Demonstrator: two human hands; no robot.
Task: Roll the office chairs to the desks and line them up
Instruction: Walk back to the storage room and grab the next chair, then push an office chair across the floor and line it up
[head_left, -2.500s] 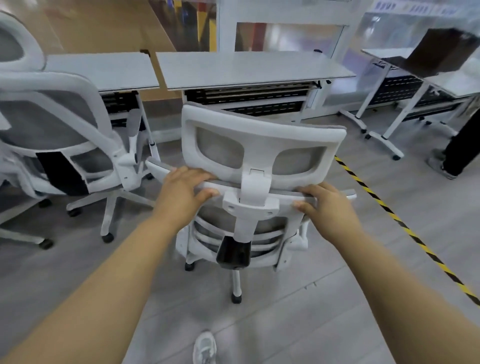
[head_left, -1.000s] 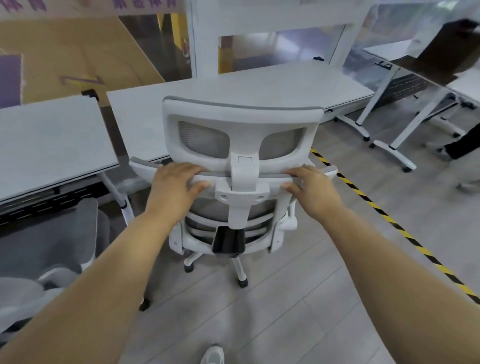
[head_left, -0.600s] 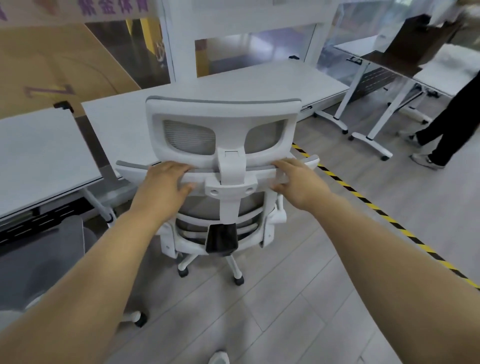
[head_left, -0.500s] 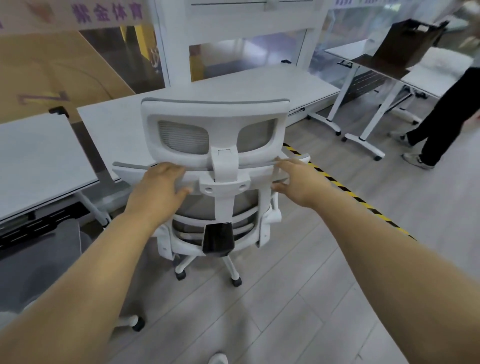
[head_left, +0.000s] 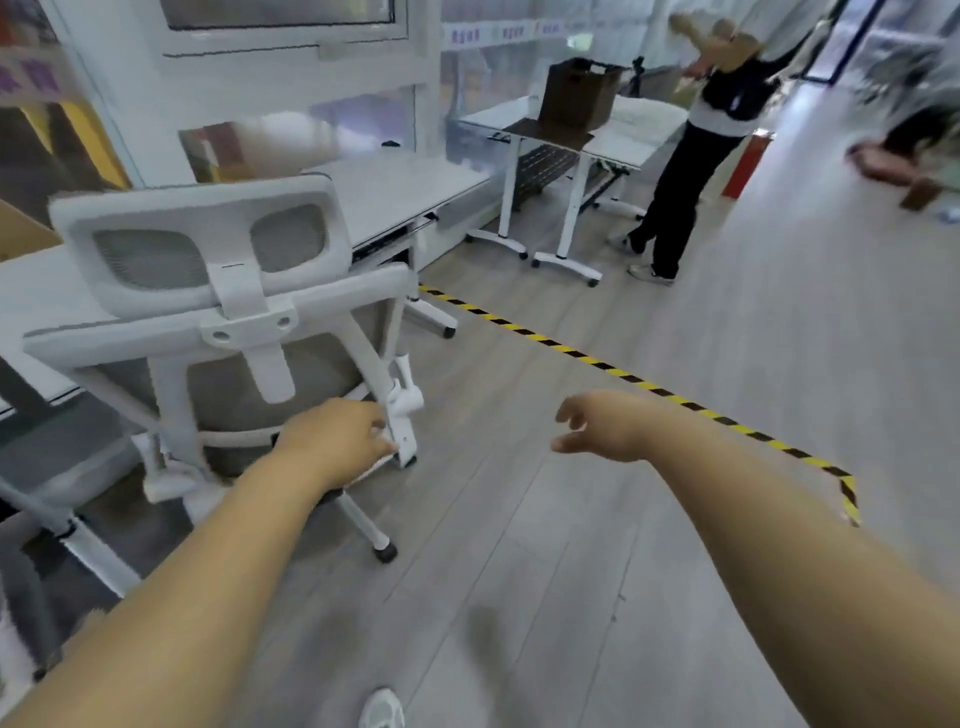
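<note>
A white office chair with grey mesh (head_left: 208, 244) stands at the left, its back towards me and its seat pushed under a white desk (head_left: 395, 187). My left hand (head_left: 337, 436) is low beside the chair's right armrest post, fingers loosely curled, holding nothing; whether its fingertips touch the post is blurred. My right hand (head_left: 597, 426) hangs in the air over the floor, right of the chair, fingers spread and empty.
Part of a second chair (head_left: 31, 467) shows at the far left, before another white desk (head_left: 31, 291). Yellow-black floor tape (head_left: 587, 358) runs diagonally right. Farther back, more desks (head_left: 639, 135) carry a brown box (head_left: 579, 93), and a person (head_left: 691, 156) stands there.
Both hands have let go of the chair's backrest and dropped lower. The chair now sits closer under the desk, and my view has swung to the right.
</note>
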